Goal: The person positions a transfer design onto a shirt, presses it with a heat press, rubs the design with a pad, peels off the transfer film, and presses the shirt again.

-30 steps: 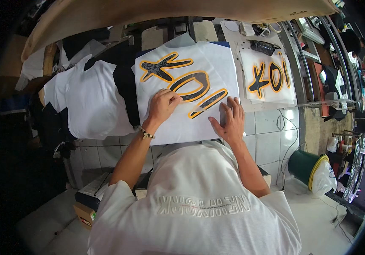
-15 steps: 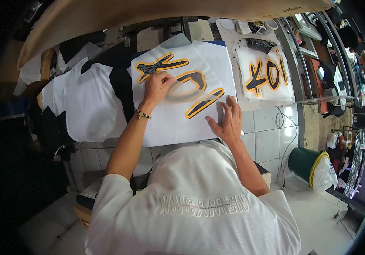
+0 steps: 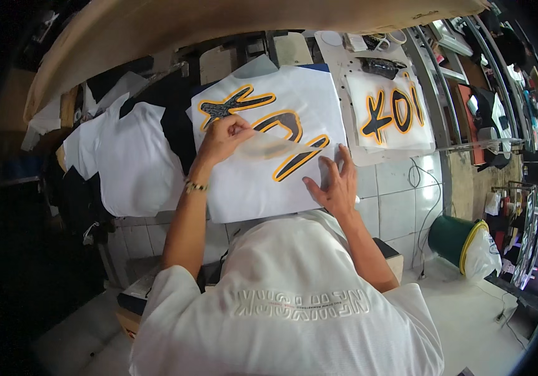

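Observation:
My left hand [image 3: 222,139], with a beaded bracelet on its wrist, pinches a translucent film [image 3: 263,148]. The film rises in a curled fold over a large black and orange lettering print [image 3: 303,156]. This print lies on a smooth white cloth [image 3: 244,203], perhaps a shirt, spread over a flat surface whose dark blue edge shows at the far side. Near the cloth's right edge rests my right hand [image 3: 338,185], fingers spread and pressing on the cloth, holding nothing. Part of the print's middle is blurred behind the film.
At the right, a similar print on a translucent sheet [image 3: 394,113] lies on a pale table, with tape rolls [image 3: 397,37] behind it. White shirts [image 3: 137,156] lie at left. A brown panel [image 3: 219,25] overhangs the far side. A green bin [image 3: 454,244] stands on the floor at right.
My left hand has shifted slightly left and nearer, drawing the film into a higher fold. More of the middle letter shows uncovered. My right hand stays nearly in place.

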Tool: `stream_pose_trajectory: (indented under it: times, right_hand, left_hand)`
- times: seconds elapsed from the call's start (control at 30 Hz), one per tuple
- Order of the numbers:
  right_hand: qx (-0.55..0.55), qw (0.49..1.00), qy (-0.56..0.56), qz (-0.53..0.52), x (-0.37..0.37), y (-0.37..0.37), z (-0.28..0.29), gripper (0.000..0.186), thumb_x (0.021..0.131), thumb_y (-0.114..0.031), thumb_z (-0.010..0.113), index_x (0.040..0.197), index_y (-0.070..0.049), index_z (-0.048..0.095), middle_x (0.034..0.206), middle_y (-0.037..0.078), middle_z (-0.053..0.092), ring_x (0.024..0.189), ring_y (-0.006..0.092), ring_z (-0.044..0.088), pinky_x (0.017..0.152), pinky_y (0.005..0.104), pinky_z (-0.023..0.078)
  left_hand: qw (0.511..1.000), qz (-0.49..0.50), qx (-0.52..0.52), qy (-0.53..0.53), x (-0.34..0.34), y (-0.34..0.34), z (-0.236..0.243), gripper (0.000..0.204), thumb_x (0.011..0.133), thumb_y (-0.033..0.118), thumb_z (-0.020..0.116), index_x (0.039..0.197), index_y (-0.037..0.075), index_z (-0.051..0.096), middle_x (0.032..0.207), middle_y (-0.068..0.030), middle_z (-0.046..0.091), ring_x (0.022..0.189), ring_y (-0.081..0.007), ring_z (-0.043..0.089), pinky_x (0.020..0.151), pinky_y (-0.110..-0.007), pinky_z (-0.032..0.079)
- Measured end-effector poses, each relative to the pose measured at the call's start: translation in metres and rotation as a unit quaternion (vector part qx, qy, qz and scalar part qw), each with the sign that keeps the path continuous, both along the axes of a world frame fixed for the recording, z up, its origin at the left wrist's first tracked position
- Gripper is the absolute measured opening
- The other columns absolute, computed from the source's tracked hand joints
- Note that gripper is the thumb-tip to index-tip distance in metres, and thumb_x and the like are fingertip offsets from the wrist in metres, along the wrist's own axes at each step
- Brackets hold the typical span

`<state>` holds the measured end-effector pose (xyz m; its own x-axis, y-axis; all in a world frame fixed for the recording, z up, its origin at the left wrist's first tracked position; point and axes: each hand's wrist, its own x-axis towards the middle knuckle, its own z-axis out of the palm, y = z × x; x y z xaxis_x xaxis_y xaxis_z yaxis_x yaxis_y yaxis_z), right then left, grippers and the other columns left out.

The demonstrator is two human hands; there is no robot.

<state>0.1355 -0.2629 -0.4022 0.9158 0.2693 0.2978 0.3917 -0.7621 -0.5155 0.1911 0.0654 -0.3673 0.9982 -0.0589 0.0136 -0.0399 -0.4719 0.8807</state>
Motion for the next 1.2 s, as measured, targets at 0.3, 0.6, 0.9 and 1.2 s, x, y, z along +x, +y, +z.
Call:
stream_pose_trajectory:
  times: [0.3,0.6,0.9,1.2]
  right_hand:
    - [0.064,0.998,0.009,-0.010,0.009,-0.001,0.001,0.058,0.074,-0.027,0.088,0.120,-0.004,0.062,0.147,0.029,0.041,0.133,0.0491,0.044,0.108,0.0546,0.040]
    - [0.130,0.990,-0.043,-0.033,0.048,-0.018,-0.019,0.024,0.090,-0.002,0.065,0.114,-0.002,0.062,0.129,0.020,0.058,0.120,0.0395,0.052,0.103,0.0491,0.042]
    - [0.221,0.973,0.035,-0.056,0.052,-0.025,-0.030,0.025,0.092,-0.009,0.068,0.116,-0.003,0.064,0.125,0.023,0.058,0.119,0.0401,0.055,0.102,0.0471,0.044]
    - [0.197,0.977,0.063,-0.055,0.052,-0.020,-0.026,0.033,0.093,-0.014,0.067,0.126,-0.010,0.064,0.132,0.024,0.053,0.125,0.0435,0.050,0.106,0.0503,0.040]
  left_hand:
    - [0.953,-0.200,-0.069,0.215,-0.062,-0.025,0.043,0.023,0.087,0.022,0.082,0.100,0.004,0.076,0.094,-0.0058,0.077,0.078,-0.0108,0.067,0.075,-0.030,0.053]
    - [0.973,-0.088,0.096,-0.189,-0.007,-0.166,-0.015,0.028,0.078,0.010,0.081,0.102,0.003,0.068,0.092,-0.0122,0.064,0.087,-0.0315,0.064,0.079,-0.041,0.053]
    - [0.952,-0.073,0.200,-0.222,0.003,-0.181,-0.030,0.013,0.085,0.011,0.071,0.093,0.004,0.064,0.092,-0.0146,0.063,0.089,-0.0365,0.064,0.076,-0.045,0.053]
    - [0.990,0.117,0.026,-0.072,0.002,-0.149,-0.040,0.011,0.083,0.008,0.072,0.080,0.000,0.066,0.072,-0.0127,0.069,0.065,-0.0256,0.068,0.064,-0.038,0.053]
